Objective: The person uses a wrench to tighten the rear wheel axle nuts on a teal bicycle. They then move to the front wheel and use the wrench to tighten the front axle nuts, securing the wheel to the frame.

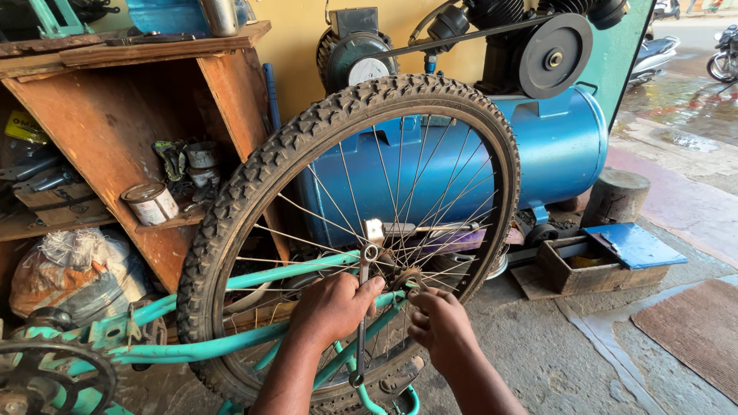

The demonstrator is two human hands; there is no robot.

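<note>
An upturned bicycle with a turquoise frame (300, 270) fills the lower middle of the head view, its knobby-tyred rear wheel (261, 165) standing upright. My left hand (332, 306) grips a metal spanner (366, 269) held roughly vertical against the wheel's axle, ring end up. My right hand (440, 320) sits just right of it, fingertips pinched on the small sprocket and axle nut (405, 280) at the hub. The crank chainring (46, 376) shows at the lower left.
A blue air compressor tank (561, 146) with motor and belt pulley (555, 55) stands behind the wheel. A wooden shelf unit (115, 131) with tins is on the left. A wooden tray with a blue lid (634, 244) and a mat (696, 330) lie on the concrete floor, right.
</note>
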